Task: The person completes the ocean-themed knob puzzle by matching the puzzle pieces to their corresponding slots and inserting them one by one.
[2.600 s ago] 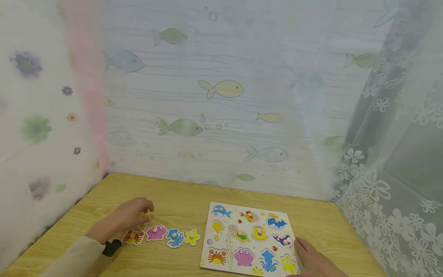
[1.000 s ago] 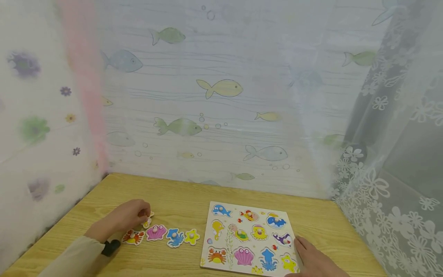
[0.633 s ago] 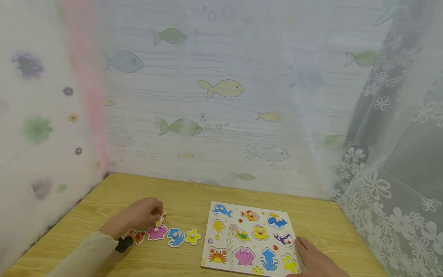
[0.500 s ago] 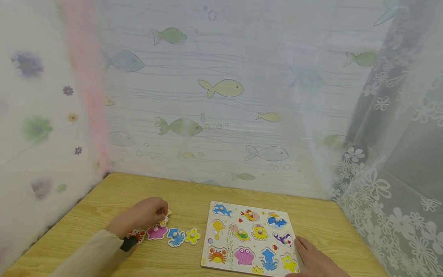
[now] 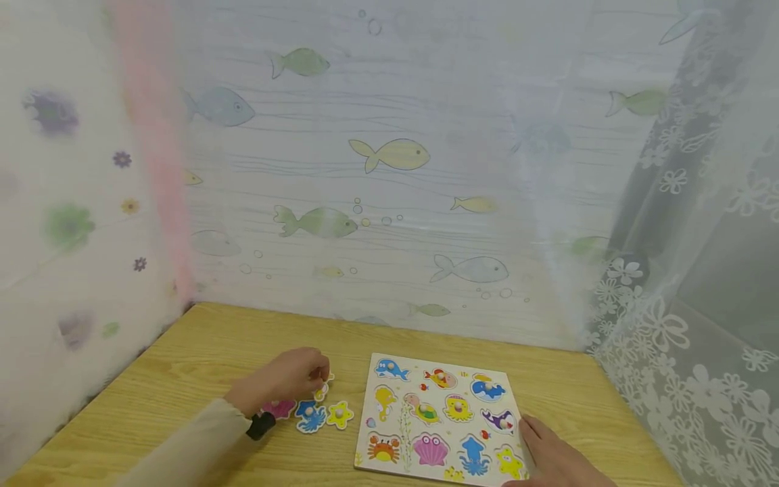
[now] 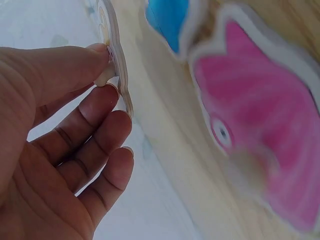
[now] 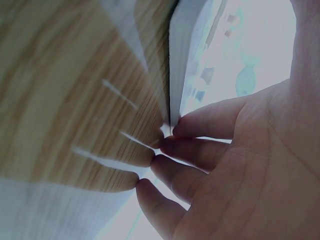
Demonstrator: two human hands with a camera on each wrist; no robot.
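My left hand (image 5: 286,375) pinches the wooden knob of a yellow seahorse puzzle piece (image 5: 321,391) between thumb and fingers. In the left wrist view this piece (image 6: 117,55) is edge-on, raised off the table. Below it lie a blue squid piece (image 5: 311,418), a yellow starfish piece (image 5: 340,414) and a pink shell piece (image 5: 280,408) partly covered by my wrist. To the right lies the white puzzle board (image 5: 392,467) with sea animal pictures, several with knobbed pieces in place. My right hand (image 5: 560,460) rests against its right edge; fingertips (image 7: 175,145) touch the table and board side (image 7: 177,65).
The wooden table (image 5: 243,331) ends at a fish-printed curtain (image 5: 389,237) behind and a flower-printed one (image 5: 67,270) on the left. Sheer lace fabric (image 5: 663,338) hangs at the right. A black band (image 5: 261,425) circles my left wrist.
My left hand has taken hold of the seahorse piece and moved right with it, past the shell to above the squid. The crab piece is now hidden behind my arm. The right hand stays put.
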